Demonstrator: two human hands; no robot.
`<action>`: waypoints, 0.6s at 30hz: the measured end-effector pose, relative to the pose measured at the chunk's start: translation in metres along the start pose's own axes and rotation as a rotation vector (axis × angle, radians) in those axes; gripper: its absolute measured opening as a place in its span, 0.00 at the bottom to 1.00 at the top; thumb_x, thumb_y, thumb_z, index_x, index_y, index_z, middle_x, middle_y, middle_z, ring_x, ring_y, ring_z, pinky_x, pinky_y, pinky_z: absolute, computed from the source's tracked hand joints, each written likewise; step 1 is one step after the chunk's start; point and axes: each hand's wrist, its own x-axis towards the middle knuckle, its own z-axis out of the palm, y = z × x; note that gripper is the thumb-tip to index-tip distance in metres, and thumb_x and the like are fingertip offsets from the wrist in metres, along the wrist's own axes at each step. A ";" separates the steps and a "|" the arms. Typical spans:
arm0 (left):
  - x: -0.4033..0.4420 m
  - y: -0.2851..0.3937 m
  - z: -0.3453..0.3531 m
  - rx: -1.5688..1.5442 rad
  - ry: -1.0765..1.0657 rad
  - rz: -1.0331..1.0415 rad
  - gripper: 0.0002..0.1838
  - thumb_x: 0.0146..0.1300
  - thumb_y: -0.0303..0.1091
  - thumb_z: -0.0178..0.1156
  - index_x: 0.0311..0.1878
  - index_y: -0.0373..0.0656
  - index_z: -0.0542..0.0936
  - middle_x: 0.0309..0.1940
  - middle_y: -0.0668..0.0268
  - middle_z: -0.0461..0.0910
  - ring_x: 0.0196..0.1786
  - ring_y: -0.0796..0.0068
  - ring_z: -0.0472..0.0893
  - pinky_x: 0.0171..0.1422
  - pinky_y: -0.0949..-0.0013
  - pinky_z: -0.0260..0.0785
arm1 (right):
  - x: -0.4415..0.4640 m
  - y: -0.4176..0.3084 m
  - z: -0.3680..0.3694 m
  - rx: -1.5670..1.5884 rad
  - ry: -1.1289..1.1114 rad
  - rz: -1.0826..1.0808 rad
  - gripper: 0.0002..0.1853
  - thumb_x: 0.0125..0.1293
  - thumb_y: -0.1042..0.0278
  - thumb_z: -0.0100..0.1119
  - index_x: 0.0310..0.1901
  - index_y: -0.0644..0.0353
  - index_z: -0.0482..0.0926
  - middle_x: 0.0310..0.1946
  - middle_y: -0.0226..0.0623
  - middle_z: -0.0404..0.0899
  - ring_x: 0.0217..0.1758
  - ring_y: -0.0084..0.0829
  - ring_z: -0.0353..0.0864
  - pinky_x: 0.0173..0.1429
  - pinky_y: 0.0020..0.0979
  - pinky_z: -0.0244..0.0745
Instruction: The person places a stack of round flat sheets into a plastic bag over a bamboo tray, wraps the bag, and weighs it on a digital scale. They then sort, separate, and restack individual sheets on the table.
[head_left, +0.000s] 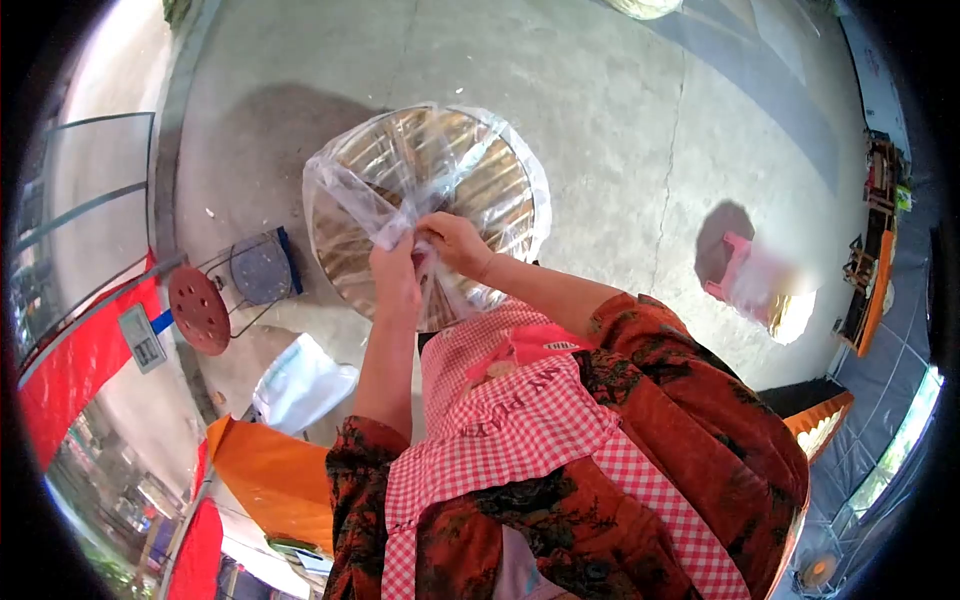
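In front of me stands a large round bundle of brown stick-like pieces inside a clear plastic bag (478,150). The bag's gathered neck bunches up at the near side of the bundle's middle. My left hand (396,268) grips this gathered plastic, its fingers closed. Close beside it, my right hand (452,242) also pinches the plastic, fingers curled together. The two hands nearly touch. Whether a tie or string lies between the fingers is too small to tell. Part of the bag's near edge is hidden behind my forearms.
Left of the bundle are a round red-brown stool (199,310) and a grey seat (262,270) with a metal frame. A white bag (303,384) lies nearer me. Right, a pink stool (737,265) carries plastic. An orange cover (268,480) is at lower left.
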 end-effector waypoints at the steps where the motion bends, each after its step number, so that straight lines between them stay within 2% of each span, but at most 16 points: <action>1: 0.000 0.000 0.001 -0.004 -0.015 0.011 0.09 0.62 0.24 0.56 0.46 0.39 0.78 0.35 0.69 0.78 0.31 0.79 0.76 0.31 0.73 0.69 | 0.000 0.002 0.001 -0.034 -0.019 0.009 0.10 0.63 0.76 0.54 0.46 0.62 0.75 0.37 0.45 0.78 0.41 0.41 0.79 0.45 0.34 0.74; 4: 0.004 0.000 0.005 0.008 -0.038 0.038 0.10 0.62 0.23 0.56 0.47 0.39 0.78 0.35 0.69 0.78 0.32 0.78 0.77 0.32 0.73 0.70 | 0.009 -0.014 -0.009 0.285 -0.034 0.448 0.18 0.66 0.75 0.52 0.58 0.58 0.68 0.37 0.41 0.77 0.40 0.31 0.78 0.45 0.33 0.73; 7: 0.007 0.001 0.009 0.047 -0.029 0.012 0.10 0.62 0.23 0.54 0.47 0.39 0.78 0.35 0.69 0.79 0.33 0.77 0.77 0.33 0.73 0.70 | 0.018 -0.003 -0.013 0.438 -0.155 0.346 0.25 0.67 0.72 0.52 0.65 0.55 0.59 0.39 0.38 0.74 0.41 0.25 0.74 0.47 0.32 0.72; 9: 0.009 0.010 0.006 0.037 -0.042 -0.054 0.10 0.63 0.23 0.52 0.46 0.40 0.78 0.35 0.69 0.79 0.33 0.77 0.78 0.32 0.73 0.70 | 0.020 -0.008 -0.008 0.373 -0.207 0.107 0.26 0.67 0.70 0.53 0.66 0.56 0.58 0.41 0.39 0.73 0.42 0.27 0.74 0.50 0.32 0.71; 11: 0.009 0.020 0.008 0.057 -0.062 -0.045 0.10 0.61 0.22 0.52 0.44 0.40 0.79 0.34 0.70 0.79 0.33 0.78 0.78 0.31 0.73 0.69 | 0.020 -0.021 -0.012 0.157 -0.199 -0.060 0.28 0.65 0.67 0.56 0.65 0.58 0.59 0.46 0.42 0.72 0.46 0.37 0.74 0.55 0.36 0.70; 14: 0.026 0.017 -0.007 0.100 -0.177 -0.090 0.10 0.59 0.23 0.52 0.43 0.39 0.78 0.32 0.70 0.78 0.31 0.77 0.77 0.32 0.71 0.69 | 0.014 -0.017 -0.008 -0.172 -0.268 -0.044 0.29 0.63 0.66 0.57 0.65 0.60 0.60 0.53 0.45 0.71 0.50 0.45 0.72 0.57 0.40 0.68; 17: 0.051 -0.005 -0.028 0.091 -0.269 -0.084 0.11 0.56 0.24 0.54 0.42 0.37 0.77 0.35 0.68 0.78 0.33 0.74 0.78 0.34 0.68 0.70 | 0.008 -0.019 -0.005 -0.246 -0.202 -0.191 0.27 0.60 0.66 0.59 0.60 0.63 0.65 0.54 0.47 0.70 0.51 0.46 0.69 0.57 0.40 0.68; 18: 0.050 -0.006 -0.029 0.106 -0.238 -0.023 0.11 0.55 0.25 0.55 0.43 0.37 0.77 0.37 0.66 0.78 0.35 0.73 0.78 0.35 0.68 0.70 | 0.008 -0.018 -0.002 -0.372 -0.203 -0.273 0.24 0.59 0.67 0.58 0.57 0.63 0.68 0.52 0.45 0.71 0.51 0.45 0.69 0.56 0.39 0.67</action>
